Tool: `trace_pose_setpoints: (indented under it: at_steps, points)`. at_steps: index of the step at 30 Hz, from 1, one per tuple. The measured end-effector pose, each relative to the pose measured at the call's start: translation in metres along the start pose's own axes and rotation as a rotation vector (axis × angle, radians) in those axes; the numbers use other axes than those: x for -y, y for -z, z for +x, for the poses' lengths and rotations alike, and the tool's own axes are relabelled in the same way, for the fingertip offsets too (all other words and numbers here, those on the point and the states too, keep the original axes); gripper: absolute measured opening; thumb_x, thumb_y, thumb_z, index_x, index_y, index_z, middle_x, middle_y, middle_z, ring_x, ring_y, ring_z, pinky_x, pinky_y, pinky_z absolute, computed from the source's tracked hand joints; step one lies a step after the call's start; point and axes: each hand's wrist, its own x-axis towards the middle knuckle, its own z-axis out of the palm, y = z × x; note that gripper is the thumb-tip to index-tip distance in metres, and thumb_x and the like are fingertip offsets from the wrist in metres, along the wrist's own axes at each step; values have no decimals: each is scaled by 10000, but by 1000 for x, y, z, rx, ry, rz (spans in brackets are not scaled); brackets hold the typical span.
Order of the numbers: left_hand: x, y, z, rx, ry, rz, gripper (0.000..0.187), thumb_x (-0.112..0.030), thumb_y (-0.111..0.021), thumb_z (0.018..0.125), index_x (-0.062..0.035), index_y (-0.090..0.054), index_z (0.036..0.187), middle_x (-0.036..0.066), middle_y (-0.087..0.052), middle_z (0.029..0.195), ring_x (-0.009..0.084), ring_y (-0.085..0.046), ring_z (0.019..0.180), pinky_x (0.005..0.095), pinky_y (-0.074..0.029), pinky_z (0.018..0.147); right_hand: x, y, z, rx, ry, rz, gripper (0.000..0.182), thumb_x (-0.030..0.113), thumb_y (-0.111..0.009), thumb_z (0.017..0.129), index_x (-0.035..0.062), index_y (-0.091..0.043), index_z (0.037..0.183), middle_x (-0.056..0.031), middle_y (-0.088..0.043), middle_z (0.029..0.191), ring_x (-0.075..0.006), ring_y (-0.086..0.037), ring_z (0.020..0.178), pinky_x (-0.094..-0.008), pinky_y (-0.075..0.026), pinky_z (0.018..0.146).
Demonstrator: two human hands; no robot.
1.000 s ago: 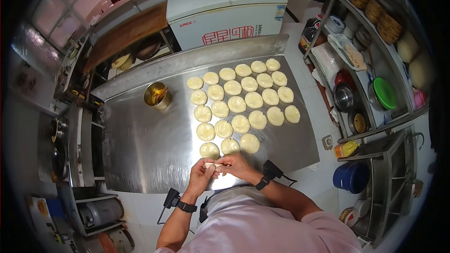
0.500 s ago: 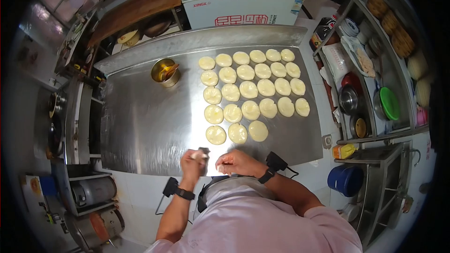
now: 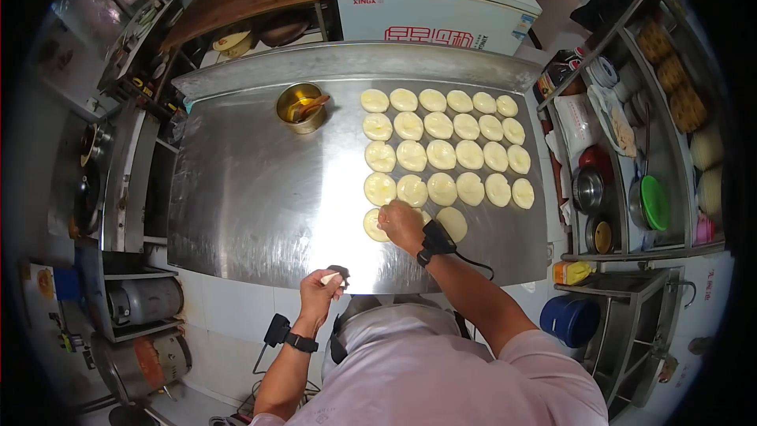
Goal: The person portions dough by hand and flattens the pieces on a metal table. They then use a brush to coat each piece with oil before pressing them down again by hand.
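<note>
Round flattened dough pieces (image 3: 440, 155) lie in rows on the right half of the metal table (image 3: 244, 189). My right hand (image 3: 401, 226) is over the front row, its fingers bunched at the right side of the leftmost piece (image 3: 373, 225) and covering part of the one beside it. Whatever those fingertips may hold is hidden. Low at the table's front edge, my left hand (image 3: 318, 295) is closed on a small whitish piece of dough (image 3: 332, 278). A dark object (image 3: 341, 270) shows just behind these fingers.
A metal pot (image 3: 300, 108) of yellow liquid with a wooden-handled utensil stands at the back of the table. Behind the raised back edge is a white chest freezer (image 3: 434, 16). Shelves with bowls and a green lid (image 3: 654, 202) stand at right; a blue bucket (image 3: 569, 321) is below.
My right hand has moved forward from the table's front edge to the front row of dough. My left hand stays low near the edge. The whole view has shifted a little.
</note>
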Motion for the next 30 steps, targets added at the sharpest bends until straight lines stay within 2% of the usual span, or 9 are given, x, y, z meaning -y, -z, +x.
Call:
trace_pose_setpoints:
  at_steps: [5,7,11,18,22,24,27,28,30]
  points:
    - [9,18,4,-34,26,-32,61,-23,-689,900,8,-656,941,71,-671,774,104,-587,578,228,-447,498,4,5,-1,13,83,-116,108,159,-695,825,54,-684,804,-165,-676,903,-343,-669,865,-461,-526,758]
    - [5,17,8,-25,12,32,61,-18,-676,905,12,-647,950,77,-670,779,108,-590,582,225,-448,496,4,3,6,175,15,-260,137,158,-663,840,32,-693,798,-186,-678,937,-357,-674,868,-464,-535,752]
    - [-2,13,8,5,-10,12,92,-23,-670,909,25,-638,981,83,-673,806,116,-596,594,232,-457,505,16,-10,9,52,170,-269,127,64,-580,818,14,-694,793,-222,-681,886,-388,-677,819,-465,-544,706]
    - [-21,-2,9,90,13,31,164,-16,-622,940,34,-635,1095,81,-674,853,126,-622,643,234,-490,566,28,-12,10,97,280,-389,126,25,-554,819,10,-678,833,-188,-682,866,-334,-686,822,-428,-564,702]
    - [-28,-13,16,147,-27,0,265,22,-565,958,42,-605,1219,91,-668,884,144,-647,712,248,-517,611,19,-27,-2,-2,240,-294,133,56,-563,837,14,-677,892,-198,-656,966,-334,-657,936,-410,-554,754]
    - [-32,-18,18,158,-69,72,307,38,-557,954,38,-582,1260,92,-658,900,151,-651,726,257,-527,616,27,-24,-6,112,242,-268,150,104,-597,835,20,-690,917,-201,-648,988,-331,-652,963,-428,-543,802]
    - [-52,-46,9,174,-169,160,391,70,-568,930,28,-527,1317,96,-636,933,161,-658,746,271,-549,627,53,2,-33,43,216,305,313,132,-615,828,-47,-670,1079,-208,-670,967,-344,-668,922,-433,-521,813]
    - [-58,-56,4,174,-229,183,437,86,-587,911,22,-495,1333,98,-624,951,164,-660,751,275,-561,632,66,21,-44,39,212,307,313,132,-615,828,-47,-670,1079,-208,-670,967,-344,-668,922,-433,-521,813]
    - [-56,-66,7,216,-298,239,460,103,-611,885,13,-473,1315,100,-616,970,164,-661,757,276,-571,636,79,53,-56,306,12,564,356,181,-654,819,-50,-671,1089,-224,-682,961,-346,-677,900,-414,-517,783]
